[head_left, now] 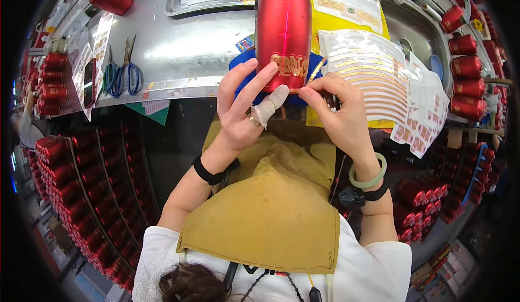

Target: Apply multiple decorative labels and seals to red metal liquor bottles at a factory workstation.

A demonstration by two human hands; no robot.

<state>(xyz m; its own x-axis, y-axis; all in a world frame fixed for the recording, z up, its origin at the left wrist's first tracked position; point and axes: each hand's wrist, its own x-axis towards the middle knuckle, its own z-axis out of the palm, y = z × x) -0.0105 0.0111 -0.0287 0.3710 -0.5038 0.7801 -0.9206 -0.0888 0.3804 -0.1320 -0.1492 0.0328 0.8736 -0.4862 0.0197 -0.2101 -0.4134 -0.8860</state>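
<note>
A shiny red metal bottle [284, 28] with a gold decal [290, 63] near its lower end lies in front of me, over a blue cloth [242, 63]. My left hand [244, 104] rests against the bottle's near left side, fingers stretched and apart. One fingertip wears a white finger sleeve [272, 105] and touches the bottle's near edge. At that edge on the right, my right hand [338, 104] pinches a thin gold strip [317, 69], one end of which sticks up past the bottle. Where the strip meets the bottle is partly hidden by my fingers.
Sheets of curved gold strips [368, 69] fan out on the right over a yellow cloth [352, 9], beside a metal sink [414, 23]. Scissors [128, 72], a phone [90, 82] and a metal tray [173, 1] are on the left. Racks of red bottles [86, 193] flank me.
</note>
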